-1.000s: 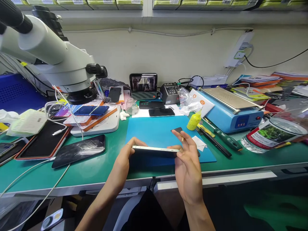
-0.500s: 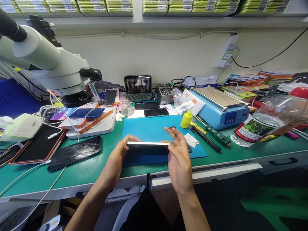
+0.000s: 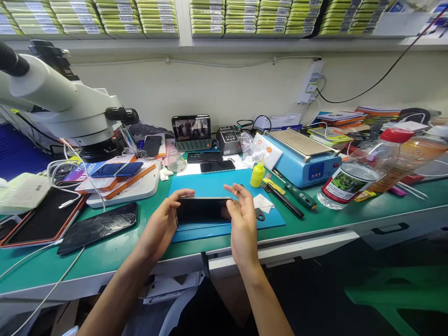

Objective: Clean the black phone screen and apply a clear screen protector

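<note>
I note the phone (image 3: 202,212) held between both hands, long axis left-right above the blue mat (image 3: 224,184), left hand (image 3: 161,223) gripping one end, right hand (image 3: 241,219) fingers spread at the other.

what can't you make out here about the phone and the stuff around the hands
Head view only:
- Phone: its back faces away; the ends are covered by the left hand and right hand.
- Small dark tool on the blue mat: partly behind the right hand, type unclear.
- Shelf box labels: too small to read.
</note>
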{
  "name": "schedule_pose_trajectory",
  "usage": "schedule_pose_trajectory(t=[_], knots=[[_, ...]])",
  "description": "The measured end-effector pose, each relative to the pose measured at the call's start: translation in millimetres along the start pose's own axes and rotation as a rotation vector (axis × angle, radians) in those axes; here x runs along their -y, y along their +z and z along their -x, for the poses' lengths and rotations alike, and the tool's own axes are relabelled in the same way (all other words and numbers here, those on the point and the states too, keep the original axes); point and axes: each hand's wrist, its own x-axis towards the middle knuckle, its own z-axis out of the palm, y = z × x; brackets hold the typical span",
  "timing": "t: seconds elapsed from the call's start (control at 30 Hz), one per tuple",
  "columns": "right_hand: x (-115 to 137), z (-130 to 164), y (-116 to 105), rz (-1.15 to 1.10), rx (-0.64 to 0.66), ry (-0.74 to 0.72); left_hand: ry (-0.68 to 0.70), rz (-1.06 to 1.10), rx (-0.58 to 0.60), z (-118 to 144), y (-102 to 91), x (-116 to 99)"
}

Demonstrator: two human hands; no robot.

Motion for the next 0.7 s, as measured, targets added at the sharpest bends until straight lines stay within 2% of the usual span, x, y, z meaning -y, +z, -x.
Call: schedule_pose_trajectory(t=[0.17, 0.3, 0.37, 0.5, 0.7], knots=[[-4.7, -5.5, 0.0, -0.020, 0.008, 0.017, 0.007, -0.111, 0.063, -3.3, -5.9, 0.6], [-4.4, -3.6, -4.5, -0.058, 0.036, 0.045, -0.046, -0.303, 0.145, -3.2, -21.6, -3.8], [-3.3, -1.5, -6.2, -0.060, 0.053, 0.049, -0.051, -0.486, 0.223, -2.6, -30.1, -8.8], [-1.9, 3.8, -5.9, -0.030, 0.063, 0.016, 0.055, -0.946, 0.392, -1.9, -37.4, -18.5], [-4.8, 8.1, -3.5, 0.048, 0.077, -0.009, 0.114, -1.110, 0.412, -4.7, -37.9, -19.6]])
